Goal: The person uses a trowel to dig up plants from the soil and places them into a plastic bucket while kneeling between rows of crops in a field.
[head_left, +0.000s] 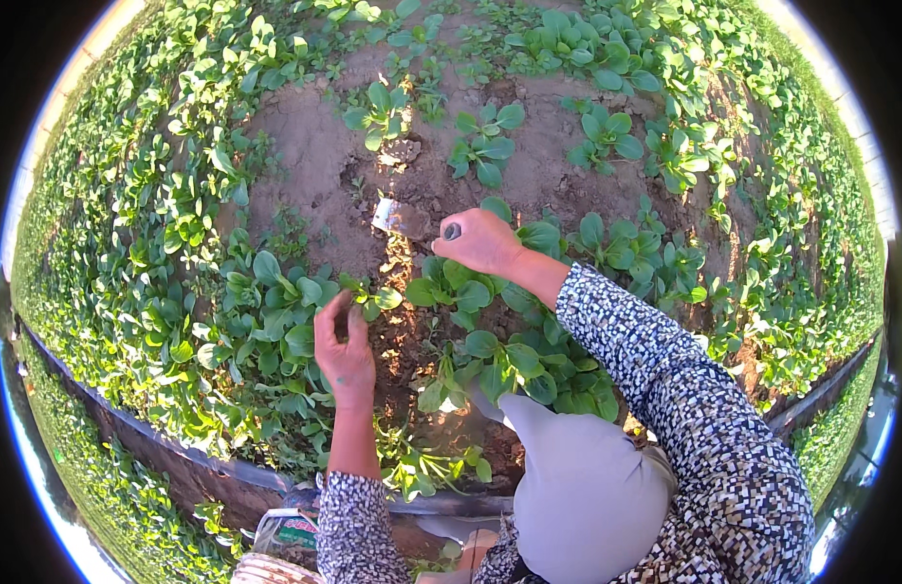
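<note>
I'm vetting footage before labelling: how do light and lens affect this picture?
Head view: fisheye bows the bed's edging and leaves black corners; the outer rim glares whitish-blue; a bright sunlit strip crosses shaded soil between the left hand and right hand; the flat tool blade shines brightest at its left end.

The bladed hand tool [404, 220] is in the right hand [480, 241], its blade to the left, by bare soil [310, 185]. The left hand [345, 352] is nearer, beside a small leafy plant [375, 299]. Bigger leafy greens [502, 362] sit to the right. The bed's edge [222, 466] runs along the near side.
</note>
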Tool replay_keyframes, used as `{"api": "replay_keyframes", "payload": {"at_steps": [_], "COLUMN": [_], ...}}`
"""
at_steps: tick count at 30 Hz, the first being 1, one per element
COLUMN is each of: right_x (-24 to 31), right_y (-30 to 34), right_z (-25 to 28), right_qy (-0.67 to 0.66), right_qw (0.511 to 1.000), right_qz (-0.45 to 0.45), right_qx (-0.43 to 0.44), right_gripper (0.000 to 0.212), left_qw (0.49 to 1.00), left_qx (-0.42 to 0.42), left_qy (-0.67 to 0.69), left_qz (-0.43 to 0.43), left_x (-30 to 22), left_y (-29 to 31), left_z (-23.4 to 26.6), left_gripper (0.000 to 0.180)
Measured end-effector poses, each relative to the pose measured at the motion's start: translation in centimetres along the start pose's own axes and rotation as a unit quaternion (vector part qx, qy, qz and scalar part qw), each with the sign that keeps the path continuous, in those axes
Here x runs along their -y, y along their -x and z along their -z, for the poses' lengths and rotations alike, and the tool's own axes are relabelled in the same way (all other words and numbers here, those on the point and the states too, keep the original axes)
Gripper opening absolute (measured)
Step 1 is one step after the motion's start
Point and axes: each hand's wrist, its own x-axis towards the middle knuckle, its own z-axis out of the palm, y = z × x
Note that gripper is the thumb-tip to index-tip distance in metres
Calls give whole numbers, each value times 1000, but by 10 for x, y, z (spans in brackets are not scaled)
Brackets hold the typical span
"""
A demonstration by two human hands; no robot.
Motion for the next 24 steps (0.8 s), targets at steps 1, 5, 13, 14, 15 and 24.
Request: {"api": "replay_keyframes", "payload": {"at_steps": [1,5,13,14,15,24], "right_x": [1,4,-9,-6,-6,-6], "right_y": [-3,3,6,6,9,25], "right_z": [-4,-25,-32,-35,-37,-65], "right_qy": [5,0,-32,-31,-29,-32], "right_qw": [1000,1000,999,999,1000,998], "right_qz": [-5,0,-4,2,2,44], "right_qx": [6,12,10,9,8,-19], "right_gripper": [28,23,23,23,23,20], "left_qw": [1000,989,918,940,967,944], "left_qx": [4,3,85,60,46,143], "left_qy": [-16,-147,-384,-334,-246,-293], "left_qz": [0,-33,52,17,43,-46], "left_x": [8,39,87,96,98,76], "left_y": [-25,-128,-190,-195,-198,-180], "left_z": [-18,-70,-105,-98,-95,-123], "left_gripper": [25,33,37,29,26,25]}}
